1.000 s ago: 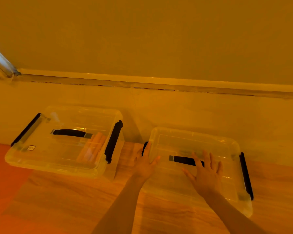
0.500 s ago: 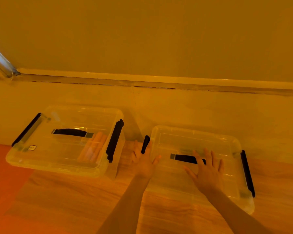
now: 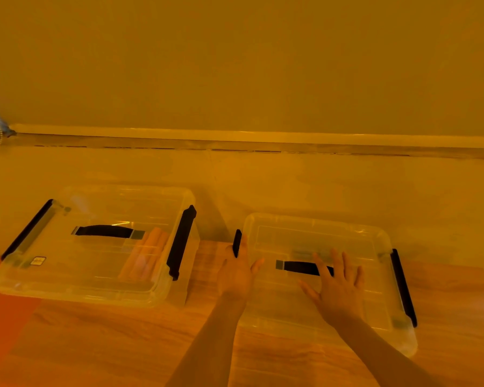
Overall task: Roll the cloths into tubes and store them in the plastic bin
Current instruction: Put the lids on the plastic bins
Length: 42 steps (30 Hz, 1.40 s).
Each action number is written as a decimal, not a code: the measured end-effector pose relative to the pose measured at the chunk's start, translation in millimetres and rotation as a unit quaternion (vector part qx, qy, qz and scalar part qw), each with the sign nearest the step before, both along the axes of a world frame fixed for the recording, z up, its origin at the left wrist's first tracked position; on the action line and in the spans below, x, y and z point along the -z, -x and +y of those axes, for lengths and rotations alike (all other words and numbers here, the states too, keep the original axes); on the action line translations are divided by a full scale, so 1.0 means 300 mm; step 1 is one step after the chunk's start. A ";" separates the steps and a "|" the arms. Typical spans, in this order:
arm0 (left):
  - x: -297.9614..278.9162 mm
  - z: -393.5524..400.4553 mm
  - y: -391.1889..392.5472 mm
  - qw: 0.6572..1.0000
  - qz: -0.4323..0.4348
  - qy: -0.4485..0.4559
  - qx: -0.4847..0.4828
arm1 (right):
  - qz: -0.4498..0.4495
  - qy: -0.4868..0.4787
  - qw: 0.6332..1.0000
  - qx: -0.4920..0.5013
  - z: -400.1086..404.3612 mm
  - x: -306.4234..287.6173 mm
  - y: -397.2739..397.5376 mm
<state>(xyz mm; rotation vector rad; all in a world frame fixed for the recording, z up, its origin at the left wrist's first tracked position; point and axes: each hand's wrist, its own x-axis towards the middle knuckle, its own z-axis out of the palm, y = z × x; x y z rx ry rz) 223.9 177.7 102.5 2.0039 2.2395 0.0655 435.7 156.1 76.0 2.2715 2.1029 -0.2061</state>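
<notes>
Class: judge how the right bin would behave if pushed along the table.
The right bin looks empty, so probably light. Its smooth plastic on the table would likely slide. Low and wide, it seems unlikely to tip.

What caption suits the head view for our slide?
Left hand at the side latch, right hand flat on the right bin's lid; left bin holds rolled cloths.

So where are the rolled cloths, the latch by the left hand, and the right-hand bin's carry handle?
rolled cloths (image 3: 148,255): head view, middle of the tubes inside the left bin.
latch (image 3: 237,243): head view, middle of the black clip.
carry handle (image 3: 301,267): head view, black strap's uncovered part.
</notes>
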 end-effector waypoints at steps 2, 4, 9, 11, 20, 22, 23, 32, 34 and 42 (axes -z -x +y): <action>0.003 -0.003 -0.004 1.000 0.000 0.010 -0.004 | 0.001 0.003 1.000 0.000 -0.002 -0.001 0.002; 0.003 -0.003 -0.005 1.000 -0.009 0.007 -0.006 | 0.000 0.008 1.000 0.001 -0.001 -0.003 0.005; 0.014 0.001 -0.001 0.999 -0.043 0.010 -0.016 | 0.000 0.023 1.000 0.002 0.003 -0.005 0.009; 0.018 0.003 0.000 0.999 -0.045 0.009 -0.016 | -0.001 0.029 1.000 0.005 0.002 -0.009 0.010; 0.021 0.007 -0.002 0.999 -0.040 0.009 0.018 | -0.014 0.043 0.999 -0.001 0.006 -0.017 0.016; 0.021 0.007 -0.001 0.999 -0.049 0.010 0.016 | -0.017 0.039 0.999 -0.003 0.005 -0.016 0.013; 0.021 0.006 -0.001 0.998 -0.053 0.011 0.016 | -0.019 0.036 0.999 -0.003 0.005 -0.014 0.012; -0.038 -0.007 -0.003 1.000 -0.010 0.013 0.020 | 0.000 0.044 0.999 -0.002 0.002 -0.023 0.006; -0.044 -0.011 -0.002 0.999 -0.022 0.014 0.024 | 0.008 0.052 0.999 -0.003 0.004 -0.027 0.003; -0.089 0.008 0.000 0.996 -0.064 0.050 0.044 | 0.062 0.033 0.997 -0.014 0.002 -0.127 0.001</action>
